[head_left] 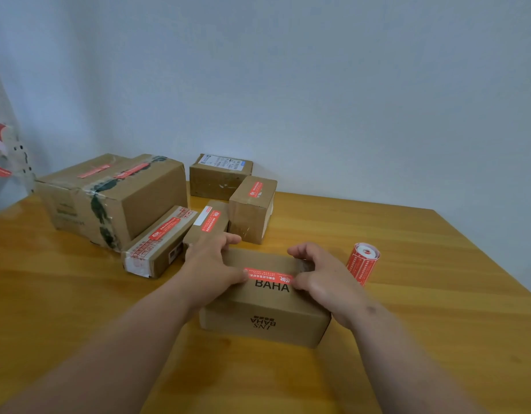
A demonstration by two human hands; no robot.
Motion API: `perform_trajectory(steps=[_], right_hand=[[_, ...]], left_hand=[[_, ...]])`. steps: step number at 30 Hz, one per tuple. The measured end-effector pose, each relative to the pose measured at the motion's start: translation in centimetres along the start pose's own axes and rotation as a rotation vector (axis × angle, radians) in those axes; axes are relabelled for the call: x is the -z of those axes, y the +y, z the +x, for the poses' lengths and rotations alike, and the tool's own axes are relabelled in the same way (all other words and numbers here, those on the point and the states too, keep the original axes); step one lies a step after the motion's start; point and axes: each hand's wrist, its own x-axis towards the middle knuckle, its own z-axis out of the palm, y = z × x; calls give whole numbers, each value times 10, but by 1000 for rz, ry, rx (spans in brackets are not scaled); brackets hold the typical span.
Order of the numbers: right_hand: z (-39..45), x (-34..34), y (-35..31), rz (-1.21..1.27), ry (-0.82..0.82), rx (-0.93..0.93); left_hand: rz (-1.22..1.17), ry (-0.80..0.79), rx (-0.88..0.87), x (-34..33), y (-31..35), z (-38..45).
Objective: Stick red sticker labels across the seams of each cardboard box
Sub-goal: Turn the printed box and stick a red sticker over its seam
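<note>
Six boxes sit on the desk (407, 309); the big box (114, 198) and smaller ones behind mostly carry red labels. Nearest me is the BAHA box (267, 306), with the sticker (268, 274) lying across its top. My left hand (210, 264) and right hand (321, 276) rest on the box, thumbs pressing the sticker's ends, fingers loosely curved. I'd smooth outward, firmly, so no edge lifts. The roll (362, 262) stands just right.

Front box (267, 306): "BAHA" on top, "INS BAHA" on side.
</note>
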Motion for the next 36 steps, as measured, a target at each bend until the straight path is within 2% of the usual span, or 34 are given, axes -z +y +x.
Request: perform_trajectory(steps=[4,7,10,12,15,17,20,25,30,33,36], right_hand=[[-3,7,5,237,79,-137],[-3,7,9,103,24,-275],[-1,10,11,50,38,-248],[-2,14,7,178,99,-185],[-2,21,0,499,229,-137],[-4,24,-3,655,302,-131],[-6,24,-4,751,337,-141],[-15,18,-5,733,355,-135],[-26,13,-8,687,367,-52],[-37,15,-18,582,411,92],[-43,16,-32,372,410,307]], left_hand=[[-233,-59,109,6,-5,0],[-281,-57,192,2,-8,-3],[-372,-32,173,0,-5,-6],[-474,53,140,5,1,-6],[-576,232,117,17,8,-3],[-611,263,121,21,9,-3],[-644,213,161,19,4,-7],[-685,198,167,15,6,-17],[-574,235,140,10,5,-21],[-511,187,157,6,4,-23],[-504,99,201,1,2,-25]])
